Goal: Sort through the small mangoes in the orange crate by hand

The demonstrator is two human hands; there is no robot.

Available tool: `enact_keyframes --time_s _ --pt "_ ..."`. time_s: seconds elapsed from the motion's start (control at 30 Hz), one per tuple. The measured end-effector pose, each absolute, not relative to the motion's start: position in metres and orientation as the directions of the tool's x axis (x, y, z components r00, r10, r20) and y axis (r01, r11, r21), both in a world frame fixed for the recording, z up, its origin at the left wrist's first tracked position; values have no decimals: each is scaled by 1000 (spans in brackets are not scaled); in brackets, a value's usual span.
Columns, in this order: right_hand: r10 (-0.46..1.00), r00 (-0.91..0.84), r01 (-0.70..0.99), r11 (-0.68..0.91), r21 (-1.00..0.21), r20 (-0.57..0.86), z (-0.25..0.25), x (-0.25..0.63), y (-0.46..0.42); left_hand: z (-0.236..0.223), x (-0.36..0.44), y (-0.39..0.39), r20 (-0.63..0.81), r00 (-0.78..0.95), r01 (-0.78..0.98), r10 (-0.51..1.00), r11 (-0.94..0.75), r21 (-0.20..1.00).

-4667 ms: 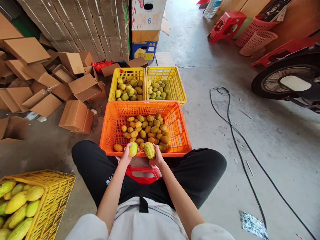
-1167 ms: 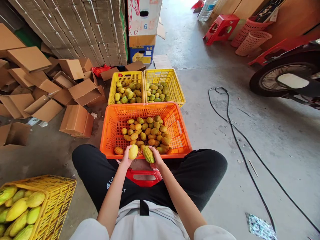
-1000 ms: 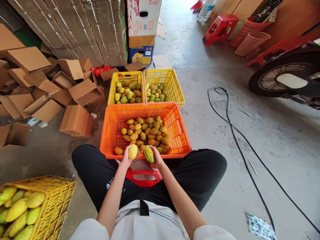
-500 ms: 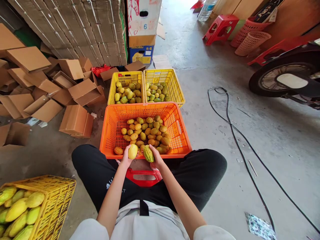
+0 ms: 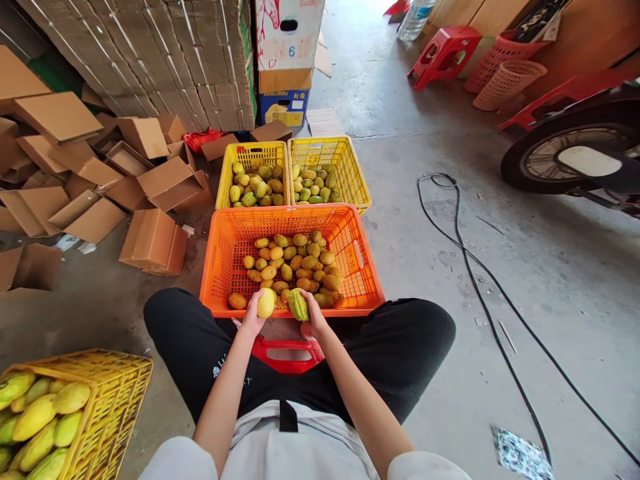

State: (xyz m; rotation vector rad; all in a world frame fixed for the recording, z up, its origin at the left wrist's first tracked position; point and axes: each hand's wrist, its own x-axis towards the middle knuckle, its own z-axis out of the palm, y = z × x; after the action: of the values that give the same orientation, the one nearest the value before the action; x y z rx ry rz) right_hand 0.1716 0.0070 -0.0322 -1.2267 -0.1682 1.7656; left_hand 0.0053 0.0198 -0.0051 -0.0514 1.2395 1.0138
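As I watch through the head view, the left hand (image 5: pixel 253 315) has its fingers clamped on a smooth yellow fruit (image 5: pixel 266 303), and the right hand (image 5: pixel 314 316) grips a ribbed green fruit (image 5: pixel 299 305). I see both by the near rim of an orange crate (image 5: pixel 357 257), where loose fruits (image 5: pixel 307 261) lie. Beyond it stand two yellow crates (image 5: pixel 354 165).

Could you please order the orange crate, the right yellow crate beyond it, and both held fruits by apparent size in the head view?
1. Orange crate
2. Right yellow crate
3. Yellow fruit in the left hand and green fruit in the right hand: too alike to rank.
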Motion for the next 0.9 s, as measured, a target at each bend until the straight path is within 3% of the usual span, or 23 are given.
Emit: enact_keyframes --time_s 0.23,0.53,0.9 --pt "706 -136 -644 -596 -479 -695 -36 176 9 1 4 22 -839 35 -699 543 613 367" --pt "649 -101 -632 -627 -456 -754 -28 176 9 3 3 21 -831 84 -679 550 642 356" --pt "742 -49 -584 -565 -583 -669 -25 174 4 -7 2 19 -804 62 -663 591 627 410"
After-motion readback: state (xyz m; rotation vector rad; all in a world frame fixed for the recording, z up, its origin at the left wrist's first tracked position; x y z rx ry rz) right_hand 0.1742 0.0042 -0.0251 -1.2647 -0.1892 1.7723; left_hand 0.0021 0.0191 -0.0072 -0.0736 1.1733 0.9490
